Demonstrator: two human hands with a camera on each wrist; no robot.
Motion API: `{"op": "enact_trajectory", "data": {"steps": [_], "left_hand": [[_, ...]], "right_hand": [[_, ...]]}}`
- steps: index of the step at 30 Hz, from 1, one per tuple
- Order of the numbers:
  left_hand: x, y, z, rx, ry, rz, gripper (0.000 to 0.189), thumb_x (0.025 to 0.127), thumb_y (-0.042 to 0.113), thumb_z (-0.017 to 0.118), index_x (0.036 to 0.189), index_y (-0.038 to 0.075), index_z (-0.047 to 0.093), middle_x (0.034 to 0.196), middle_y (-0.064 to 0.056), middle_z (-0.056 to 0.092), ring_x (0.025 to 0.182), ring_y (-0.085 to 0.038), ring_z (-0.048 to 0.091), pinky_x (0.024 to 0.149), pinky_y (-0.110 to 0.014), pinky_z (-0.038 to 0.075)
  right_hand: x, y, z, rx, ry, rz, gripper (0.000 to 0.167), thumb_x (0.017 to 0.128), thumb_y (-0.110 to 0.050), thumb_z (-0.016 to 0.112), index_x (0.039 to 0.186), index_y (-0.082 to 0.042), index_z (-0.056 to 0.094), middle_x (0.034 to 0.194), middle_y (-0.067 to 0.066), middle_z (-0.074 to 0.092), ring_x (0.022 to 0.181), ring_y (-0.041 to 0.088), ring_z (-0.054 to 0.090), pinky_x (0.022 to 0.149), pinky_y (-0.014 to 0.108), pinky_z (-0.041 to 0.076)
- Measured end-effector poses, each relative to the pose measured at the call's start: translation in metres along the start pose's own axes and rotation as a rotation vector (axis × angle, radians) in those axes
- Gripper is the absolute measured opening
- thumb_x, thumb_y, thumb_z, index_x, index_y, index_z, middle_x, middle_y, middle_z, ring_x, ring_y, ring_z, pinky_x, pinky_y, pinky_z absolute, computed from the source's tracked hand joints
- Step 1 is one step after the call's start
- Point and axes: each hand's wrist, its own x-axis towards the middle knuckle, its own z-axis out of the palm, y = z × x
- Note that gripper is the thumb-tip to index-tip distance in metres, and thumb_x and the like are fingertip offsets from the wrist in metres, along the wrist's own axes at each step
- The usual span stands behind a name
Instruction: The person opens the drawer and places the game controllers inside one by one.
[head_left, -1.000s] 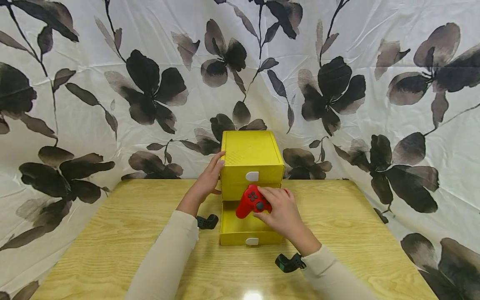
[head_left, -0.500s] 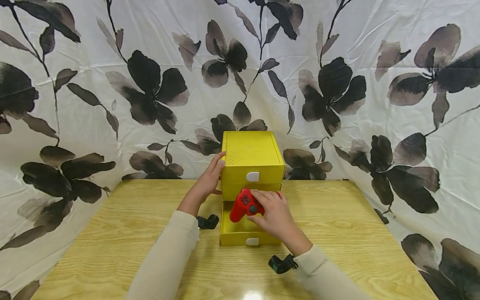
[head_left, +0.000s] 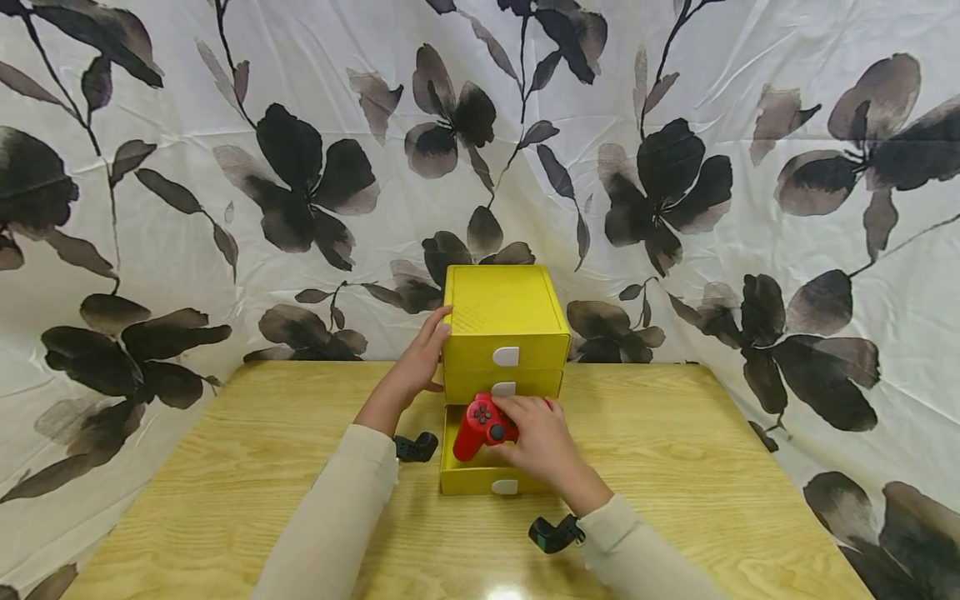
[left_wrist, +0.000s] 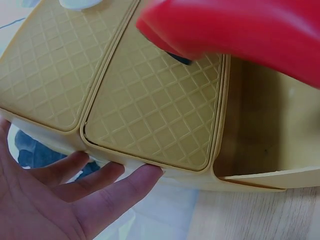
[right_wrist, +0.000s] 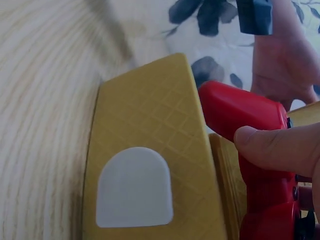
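Note:
My right hand (head_left: 546, 442) grips a red game controller (head_left: 471, 435), thumb along its near side in the right wrist view. The controller hangs tilted over the pulled-out bottom drawer (head_left: 472, 482) of a yellow drawer unit (head_left: 502, 302). One handle of the controller sits close behind the drawer's front wall (right_wrist: 150, 115). My left hand (head_left: 411, 368) rests against the unit's left side, its fingers (left_wrist: 115, 192) extended along the edge in the left wrist view. Both upper drawers are closed. Part of the controller is hidden behind my right fingers.
White tabs mark the drawer fronts, such as the top tab (head_left: 506, 357). The unit stands on a wooden table (head_left: 675, 467) near a floral cloth backdrop (head_left: 540, 208). Black wrist cameras, including the right one (head_left: 553, 534), hang by my sleeves.
My right hand has moved down and to the left with the controller, bringing it lower into the open drawer's space. The left hand has stayed against the unit.

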Motion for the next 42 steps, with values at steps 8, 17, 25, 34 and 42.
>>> {"op": "enact_trajectory", "data": {"steps": [8,17,25,34,42], "left_hand": [[0.0,0.0,0.0,0.002,0.005,-0.002,0.051,0.101,0.059,0.027,0.149,0.049,0.015,0.162,-0.01,0.013,0.137,-0.054,0.032,0.085,-0.07,0.047],[-0.004,0.001,0.0,0.008,-0.002,-0.004,0.051,0.101,0.059,0.025,0.15,0.049,0.013,0.163,-0.01,0.01,0.138,-0.053,0.03,0.085,-0.07,0.047],[-0.002,0.0,-0.001,0.008,0.007,0.006,0.051,0.1,0.061,0.026,0.149,0.05,0.015,0.163,-0.008,0.011,0.137,-0.053,0.031,0.085,-0.07,0.047],[0.001,-0.001,-0.001,0.006,0.005,0.015,0.05,0.1,0.061,0.026,0.148,0.051,0.016,0.162,-0.008,0.012,0.137,-0.054,0.032,0.084,-0.069,0.048],[0.0,-0.003,0.0,0.005,0.007,0.02,0.05,0.1,0.06,0.026,0.148,0.05,0.016,0.162,-0.007,0.011,0.136,-0.054,0.032,0.085,-0.07,0.048]], "right_hand": [[-0.001,0.003,0.006,-0.035,-0.076,0.025,0.067,0.074,-0.043,0.083,0.132,-0.019,0.06,0.127,0.002,0.064,0.115,0.027,0.057,0.103,0.056,0.036],[0.001,0.004,0.011,-0.05,-0.185,0.054,0.067,0.075,-0.045,0.081,0.132,-0.018,0.06,0.127,0.001,0.064,0.115,0.026,0.055,0.1,0.055,0.039],[0.006,0.007,0.012,-0.015,-0.231,0.053,0.065,0.074,-0.042,0.082,0.13,-0.016,0.062,0.126,0.004,0.065,0.112,0.025,0.054,0.094,0.05,0.042],[0.014,0.01,0.015,0.016,-0.307,0.071,0.06,0.074,-0.041,0.083,0.126,-0.016,0.065,0.124,0.006,0.065,0.113,0.028,0.053,0.084,0.046,0.043],[0.018,0.011,0.019,0.042,-0.374,0.113,0.06,0.073,-0.04,0.083,0.125,-0.017,0.066,0.121,0.004,0.067,0.11,0.027,0.054,0.08,0.041,0.041]]}}
